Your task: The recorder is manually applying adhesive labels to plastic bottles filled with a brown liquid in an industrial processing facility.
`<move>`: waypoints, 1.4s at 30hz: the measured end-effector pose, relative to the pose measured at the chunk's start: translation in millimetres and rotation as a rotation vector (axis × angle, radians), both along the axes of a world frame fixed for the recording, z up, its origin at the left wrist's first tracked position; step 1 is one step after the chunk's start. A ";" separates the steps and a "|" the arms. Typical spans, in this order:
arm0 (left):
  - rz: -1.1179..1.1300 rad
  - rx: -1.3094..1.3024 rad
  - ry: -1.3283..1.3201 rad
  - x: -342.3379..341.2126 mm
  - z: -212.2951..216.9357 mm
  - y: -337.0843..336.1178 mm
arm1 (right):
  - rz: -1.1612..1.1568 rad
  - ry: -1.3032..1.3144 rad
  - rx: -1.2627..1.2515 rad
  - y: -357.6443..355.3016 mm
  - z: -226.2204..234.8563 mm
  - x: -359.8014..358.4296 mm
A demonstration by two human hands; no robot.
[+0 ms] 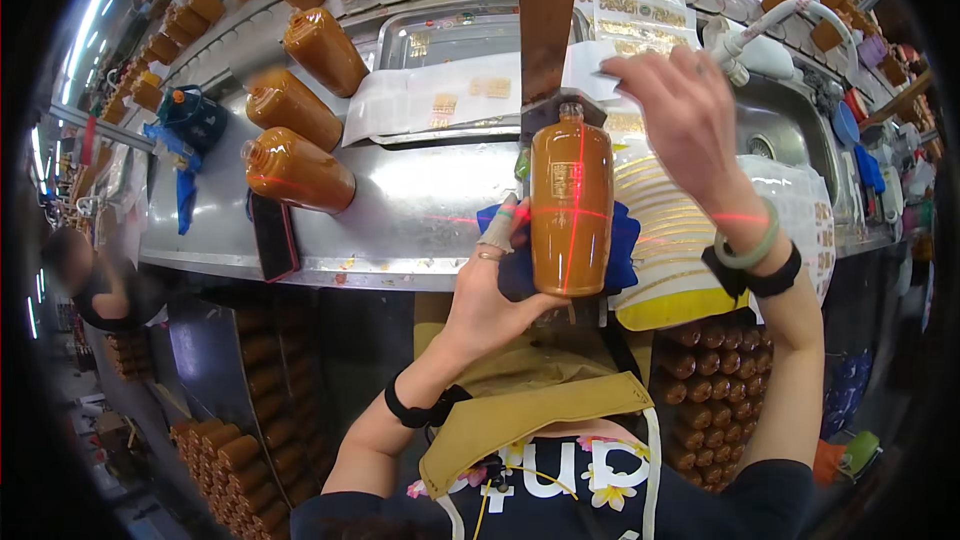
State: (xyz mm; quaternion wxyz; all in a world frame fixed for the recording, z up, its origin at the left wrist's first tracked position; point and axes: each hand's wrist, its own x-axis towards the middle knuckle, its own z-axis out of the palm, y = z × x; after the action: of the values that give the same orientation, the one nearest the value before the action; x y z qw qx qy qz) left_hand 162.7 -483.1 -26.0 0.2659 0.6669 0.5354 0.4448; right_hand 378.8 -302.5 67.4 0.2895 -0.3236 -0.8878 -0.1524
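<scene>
A glossy brown bottle (570, 250) lies in front of me on a blue cloth (622, 245), its neck pointing away. A pale decal marks its upper front, and red light lines cross on it. Against its lower left side rests my left hand (487, 290), thumb under the base and fingers along the side, one wearing a pale finger cover. My right hand (685, 105) is raised beyond the bottle to the right, its fingertips pinching a small white paper (588, 70). Below that hand lie strips with gold lines (655, 230) on a yellow-edged sheet.
Left on the steel bench stand several brown bottles (300, 170) and a dark phone (273, 235). A metal tray (450, 35) sits behind a white decal strip (430, 100). A brown post (547, 10) rises ahead. Right are a sink (800, 130) and faucet (800, 8).
</scene>
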 end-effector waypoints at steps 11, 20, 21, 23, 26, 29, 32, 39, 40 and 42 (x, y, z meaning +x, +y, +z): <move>0.043 -0.452 -0.358 8.4 39.0 45.4 | 0.027 0.736 -0.694 -65.6 12.3 22.0; 0.129 -0.536 -0.305 29.5 31.0 66.4 | 0.180 0.778 -0.906 -77.3 -30.2 38.9; 0.105 -0.549 -0.290 27.2 30.7 65.9 | 0.130 0.776 -0.909 -74.9 -32.0 35.9; 0.020 -0.628 -0.508 22.2 32.2 55.5 | 0.213 0.712 -0.897 -66.2 -33.3 33.3; -0.110 -0.588 -0.629 16.7 39.1 34.3 | 0.067 0.734 -0.898 -55.8 -35.9 33.6; -0.261 -0.502 -0.633 14.0 50.1 18.4 | 0.205 0.669 -1.072 -56.9 -28.6 35.5; -0.226 -0.310 -0.467 9.7 63.0 10.6 | 0.217 0.581 -1.087 -68.8 -0.4 33.4; -0.269 0.041 -0.194 -5.7 73.9 -10.3 | 0.398 0.017 -0.824 -92.7 45.7 48.3; -0.342 -0.036 -0.239 -5.9 75.2 -12.7 | 0.283 0.095 -0.865 -107.0 43.3 58.1; -0.445 -0.151 -0.352 4.1 78.9 -15.8 | 0.166 0.150 -0.802 -137.5 42.0 77.5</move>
State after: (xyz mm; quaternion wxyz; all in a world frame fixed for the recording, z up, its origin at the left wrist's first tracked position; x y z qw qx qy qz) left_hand 166.8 -498.9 52.8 0.4945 0.6590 0.3530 0.4433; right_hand 456.3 -440.0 109.5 0.2157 -0.3481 -0.8764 0.2533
